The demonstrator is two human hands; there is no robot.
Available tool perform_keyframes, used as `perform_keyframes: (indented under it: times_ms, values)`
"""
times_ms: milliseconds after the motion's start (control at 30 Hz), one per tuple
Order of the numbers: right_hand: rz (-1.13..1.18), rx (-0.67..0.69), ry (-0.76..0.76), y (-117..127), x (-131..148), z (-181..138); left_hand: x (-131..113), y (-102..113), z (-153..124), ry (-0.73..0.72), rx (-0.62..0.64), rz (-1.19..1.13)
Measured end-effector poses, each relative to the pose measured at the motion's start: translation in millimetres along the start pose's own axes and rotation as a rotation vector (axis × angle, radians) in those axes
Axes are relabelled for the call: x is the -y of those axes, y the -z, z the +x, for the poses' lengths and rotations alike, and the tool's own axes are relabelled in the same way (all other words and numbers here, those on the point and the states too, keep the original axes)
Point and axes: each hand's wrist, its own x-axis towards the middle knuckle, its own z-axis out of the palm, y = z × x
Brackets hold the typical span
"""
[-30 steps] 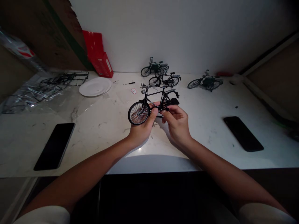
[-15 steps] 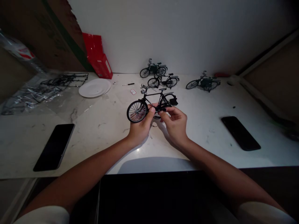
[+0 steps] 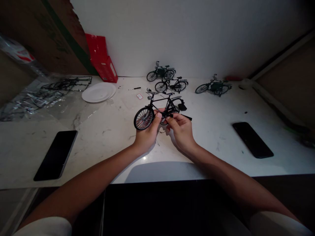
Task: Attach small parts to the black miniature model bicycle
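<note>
A black model bicycle [image 3: 159, 104] is held upright, just above the table, with its silver-spoked front wheel to the left. My left hand [image 3: 147, 135] is closed around the lower frame, thumb near the pedals. Pinched at the underside of the frame near the crank, the fingers of my right hand [image 3: 183, 130] touch the bicycle; what exactly sits between the fingertips is hidden. A thin black stick-like piece [image 3: 186, 117] juts out to the right behind that hand. At the bicycle's rear hangs a small black block-like part [image 3: 182, 105].
Behind stand more model bicycles [image 3: 171, 86], one of them [image 3: 213, 88] farther right. White plates [image 3: 97, 92], a red box [image 3: 104, 67], a small screwdriver [image 3: 134, 88] and bagged part frames [image 3: 46, 95] lie left. Phones rest at left [image 3: 56, 155] and right [image 3: 253, 139].
My right hand has shifted slightly left, its fingers still at the crank area. The black stick-like piece now shows beyond it. The bicycle has barely moved in my left hand.
</note>
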Motion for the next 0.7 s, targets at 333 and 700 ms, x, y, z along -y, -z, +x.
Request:
perform_keyframes:
  times_ms: [333,700]
  values:
    - [0.006,-0.008,0.003,0,1,-3,-6,-1,1,-0.025,-0.003,0.04]
    - [0.046,-0.001,-0.003,4,1,2,-11,-4,-2,-0.035,-0.008,-0.045]
